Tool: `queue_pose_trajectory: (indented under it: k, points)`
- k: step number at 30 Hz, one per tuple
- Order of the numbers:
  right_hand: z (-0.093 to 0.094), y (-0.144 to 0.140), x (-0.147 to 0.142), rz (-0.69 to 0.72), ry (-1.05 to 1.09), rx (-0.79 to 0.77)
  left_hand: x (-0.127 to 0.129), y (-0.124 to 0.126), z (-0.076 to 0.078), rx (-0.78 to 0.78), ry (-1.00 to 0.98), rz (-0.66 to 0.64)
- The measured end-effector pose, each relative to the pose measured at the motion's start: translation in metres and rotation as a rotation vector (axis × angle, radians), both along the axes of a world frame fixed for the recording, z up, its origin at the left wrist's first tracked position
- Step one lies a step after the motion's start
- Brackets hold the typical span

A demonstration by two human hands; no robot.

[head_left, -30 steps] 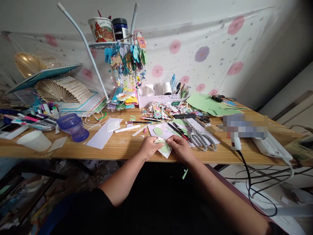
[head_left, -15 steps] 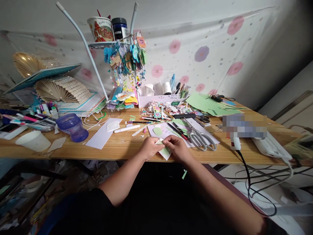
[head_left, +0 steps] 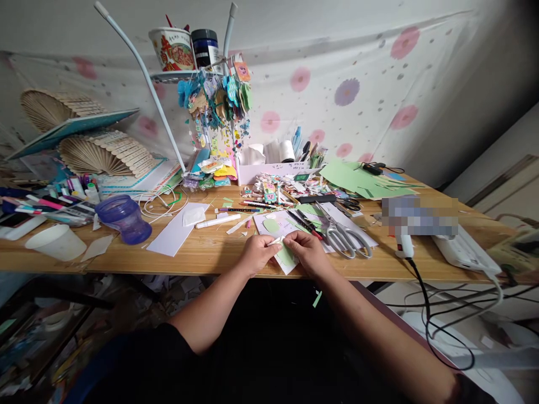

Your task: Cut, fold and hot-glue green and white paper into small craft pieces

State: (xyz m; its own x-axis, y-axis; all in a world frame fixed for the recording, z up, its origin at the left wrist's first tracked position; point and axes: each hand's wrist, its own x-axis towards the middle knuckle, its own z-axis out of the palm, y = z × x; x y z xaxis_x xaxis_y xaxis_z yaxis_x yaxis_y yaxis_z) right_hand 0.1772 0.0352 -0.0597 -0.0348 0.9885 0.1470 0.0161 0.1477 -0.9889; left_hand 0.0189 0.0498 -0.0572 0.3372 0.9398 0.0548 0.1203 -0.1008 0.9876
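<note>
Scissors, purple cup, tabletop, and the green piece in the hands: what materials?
Scissors: bare metal, silvery sheen on handles and blades. Purple cup: likely plastic, translucent and glossy. Tabletop: wood or wood-look laminate, matte with visible grain. Green piece between left hand and right hand: thin matte paper or card, flat with a cut edge.

Both forearms stretched forward, left hand (head_left: pixel 256 253) and right hand (head_left: pixel 309 252) close together, knuckles up, fingers curled in and pinching.
</note>
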Motion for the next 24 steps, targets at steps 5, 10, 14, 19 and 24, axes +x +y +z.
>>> queue_pose_trajectory:
  k: [5,10,14,19,24]
  points:
    - [-0.002,0.0,0.001,0.012,0.017,-0.009,0.001,0.001,-0.002,-0.029,-0.023,0.031]
    - [-0.007,0.002,0.005,0.033,0.161,-0.043,0.003,0.0,-0.001,-0.071,-0.14,0.068]
    - [-0.008,0.003,0.005,-0.009,0.099,-0.019,0.004,-0.001,0.0,-0.093,-0.19,0.152]
    - [-0.01,0.005,0.004,-0.089,0.024,0.018,0.006,-0.002,0.002,-0.151,-0.3,0.135]
    - [-0.009,0.004,0.002,-0.088,0.102,-0.024,0.007,-0.002,0.006,-0.204,-0.314,0.108]
